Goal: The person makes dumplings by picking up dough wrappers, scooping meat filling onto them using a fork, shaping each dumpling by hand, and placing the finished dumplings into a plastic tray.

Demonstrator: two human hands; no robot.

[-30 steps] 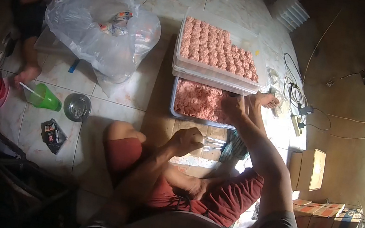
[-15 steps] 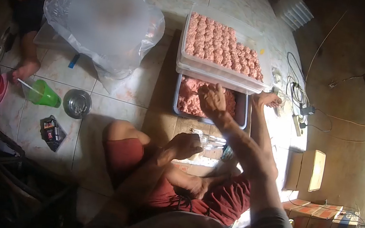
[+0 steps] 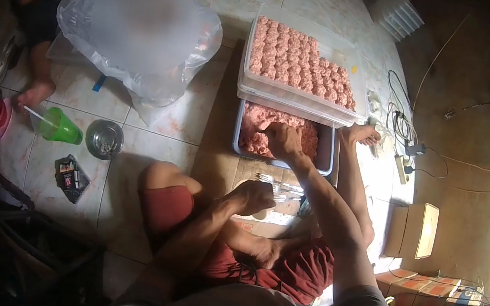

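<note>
Pink minced meat (image 3: 309, 139) fills much of a blue-rimmed tub (image 3: 331, 158). Over it my right hand (image 3: 284, 141) is closed, with a small dark utensil, perhaps a spoon, reaching into the meat. My left hand (image 3: 253, 199) is curled above the cardboard in front of my lap; what it holds, if anything, is hidden. Behind the tub stands a clear plastic container (image 3: 297, 101) with rows of meatballs (image 3: 294, 60). Several forks (image 3: 284, 193) lie just beyond my left hand.
A large plastic bag (image 3: 140, 23) stands at the left, beside another person's arm and foot (image 3: 37, 93). Nearer are a green cup (image 3: 63, 126), a metal bowl (image 3: 104, 139) and a black tray (image 3: 71, 178). Cables (image 3: 399, 124) and boxes (image 3: 428, 303) are at the right.
My right hand has moved left from the tub's right side to over the meat. My left hand stays near the same place. The view has shifted slightly.
</note>
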